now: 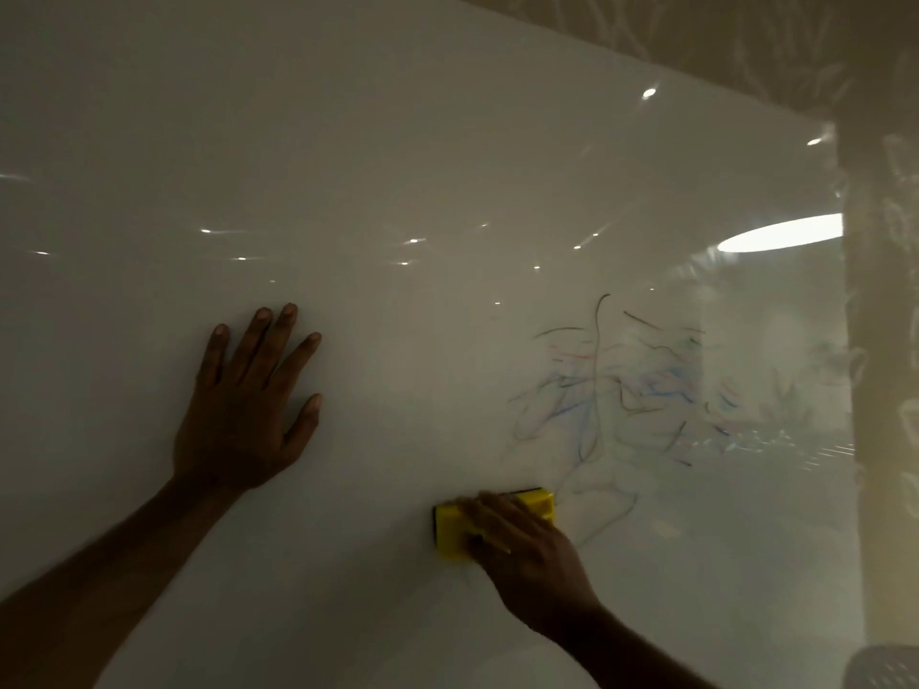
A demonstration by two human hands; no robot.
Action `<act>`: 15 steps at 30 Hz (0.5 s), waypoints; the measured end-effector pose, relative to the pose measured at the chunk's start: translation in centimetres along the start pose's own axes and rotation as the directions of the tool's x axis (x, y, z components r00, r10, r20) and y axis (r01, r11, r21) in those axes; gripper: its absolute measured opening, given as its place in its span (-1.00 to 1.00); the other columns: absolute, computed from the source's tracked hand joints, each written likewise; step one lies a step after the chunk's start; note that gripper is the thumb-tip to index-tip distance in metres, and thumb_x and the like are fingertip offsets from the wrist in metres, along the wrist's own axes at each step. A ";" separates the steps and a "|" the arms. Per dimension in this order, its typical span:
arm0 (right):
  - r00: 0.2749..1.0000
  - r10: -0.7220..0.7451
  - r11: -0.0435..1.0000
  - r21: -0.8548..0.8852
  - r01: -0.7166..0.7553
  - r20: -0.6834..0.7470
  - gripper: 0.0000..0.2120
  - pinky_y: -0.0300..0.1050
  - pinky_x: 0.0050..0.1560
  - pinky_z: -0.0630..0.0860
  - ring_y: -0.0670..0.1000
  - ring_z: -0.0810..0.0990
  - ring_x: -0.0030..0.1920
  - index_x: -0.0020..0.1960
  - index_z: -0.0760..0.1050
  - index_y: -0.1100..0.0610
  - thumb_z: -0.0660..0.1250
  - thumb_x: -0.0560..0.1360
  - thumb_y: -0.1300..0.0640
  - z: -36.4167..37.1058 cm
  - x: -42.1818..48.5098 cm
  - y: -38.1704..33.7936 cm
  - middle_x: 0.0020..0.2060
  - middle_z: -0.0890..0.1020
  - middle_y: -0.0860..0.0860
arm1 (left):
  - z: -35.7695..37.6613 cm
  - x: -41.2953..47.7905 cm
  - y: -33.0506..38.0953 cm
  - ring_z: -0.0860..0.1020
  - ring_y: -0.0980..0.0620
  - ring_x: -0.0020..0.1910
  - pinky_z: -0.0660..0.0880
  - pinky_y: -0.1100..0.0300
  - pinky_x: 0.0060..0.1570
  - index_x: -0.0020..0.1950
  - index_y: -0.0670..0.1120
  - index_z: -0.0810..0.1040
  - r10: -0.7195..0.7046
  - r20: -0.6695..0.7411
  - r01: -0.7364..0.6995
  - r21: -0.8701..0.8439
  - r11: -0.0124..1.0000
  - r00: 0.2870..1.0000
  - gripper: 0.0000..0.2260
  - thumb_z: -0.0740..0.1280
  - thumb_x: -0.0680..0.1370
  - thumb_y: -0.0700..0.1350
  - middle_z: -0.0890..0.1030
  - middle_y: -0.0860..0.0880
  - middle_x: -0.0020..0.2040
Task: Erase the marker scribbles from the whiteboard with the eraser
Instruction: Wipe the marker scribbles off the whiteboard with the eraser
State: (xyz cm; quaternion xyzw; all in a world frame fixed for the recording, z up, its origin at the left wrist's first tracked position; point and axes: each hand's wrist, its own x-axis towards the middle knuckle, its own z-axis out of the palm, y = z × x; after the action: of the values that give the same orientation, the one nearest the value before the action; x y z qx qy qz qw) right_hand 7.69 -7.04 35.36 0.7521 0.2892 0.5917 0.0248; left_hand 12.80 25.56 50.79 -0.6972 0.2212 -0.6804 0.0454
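Observation:
A large glossy whiteboard (398, 166) fills most of the head view. Faint black, blue and red marker scribbles (626, 390) cover its right-middle area, partly smeared. My right hand (527, 549) presses a yellow eraser (452, 527) flat against the board, just below and left of the scribbles; the fingers cover much of the eraser. My left hand (248, 405) lies flat on the board to the left, fingers spread, holding nothing.
The board's right edge meets a patterned wall strip (880, 340). Ceiling lights reflect in the board, with a bright oval reflection (781, 233) at the right. A dark perforated object (885, 668) shows at the bottom right corner.

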 end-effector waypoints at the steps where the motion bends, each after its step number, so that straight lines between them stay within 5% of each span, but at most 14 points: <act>1: 0.994 -0.101 0.995 -0.013 0.102 0.048 -0.82 0.02 0.20 0.52 0.04 0.50 0.32 0.12 0.64 0.05 0.31 0.58 0.10 -0.3 -0.2 0.6 0.36 0.49 -0.04 | 0.0 0.0 0.0 0.23 -0.25 0.64 -0.01 -0.24 0.61 0.60 -0.14 0.38 0.000 0.003 0.000 -0.003 1.000 1.000 -0.41 0.15 0.61 0.10 0.23 -0.20 0.67; 4: 0.973 -0.226 0.968 -0.099 0.229 0.047 -0.82 0.05 0.21 0.52 0.10 0.51 0.31 0.06 0.66 0.07 0.29 0.57 0.14 -2.1 3.5 5.0 0.31 0.55 0.07 | -0.1 0.0 0.1 0.23 -0.27 0.63 0.00 -0.26 0.61 0.60 -0.15 0.38 0.001 0.016 -0.001 -0.001 1.000 1.000 -0.40 0.14 0.61 0.10 0.23 -0.21 0.67; 7: 0.995 0.037 0.985 -0.162 -0.052 -0.098 -0.84 0.03 0.00 0.61 0.12 0.58 0.22 0.08 0.63 0.08 0.39 0.50 0.16 -5.1 10.0 10.1 0.28 0.57 0.08 | 0.0 0.0 0.2 0.24 -0.29 0.63 0.01 -0.28 0.60 0.59 -0.16 0.38 0.001 0.017 -0.001 0.010 1.000 1.000 -0.40 0.14 0.62 0.10 0.23 -0.22 0.67; 11: 0.881 0.429 0.890 -0.070 -0.450 -0.198 -0.78 -0.06 -0.05 0.56 0.06 0.59 0.19 0.13 0.62 -0.04 0.41 0.48 0.04 -7.2 14.7 13.0 0.40 0.46 -0.09 | 0.1 -0.1 0.2 0.25 -0.29 0.62 0.00 -0.26 0.61 0.59 -0.17 0.39 0.004 -0.005 -0.003 0.011 1.000 1.000 -0.41 0.14 0.62 0.10 0.24 -0.22 0.67; 15: 0.847 0.456 0.886 0.052 -0.460 -0.272 -0.66 0.02 0.19 0.54 0.11 0.51 0.29 0.26 0.51 0.03 0.41 0.50 0.11 -3.2 11.1 7.1 0.36 0.50 0.03 | 0.0 0.0 0.3 0.25 -0.28 0.63 0.02 -0.28 0.60 0.59 -0.17 0.40 -0.003 -0.003 0.003 0.009 1.000 1.000 -0.41 0.14 0.62 0.10 0.23 -0.22 0.67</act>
State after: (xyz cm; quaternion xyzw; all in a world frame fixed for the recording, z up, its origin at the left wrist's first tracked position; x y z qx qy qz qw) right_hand 9.12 -8.75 48.67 0.7091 0.0977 0.6816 -0.1520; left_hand 12.76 25.26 50.70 -0.6963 0.2172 -0.6825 0.0469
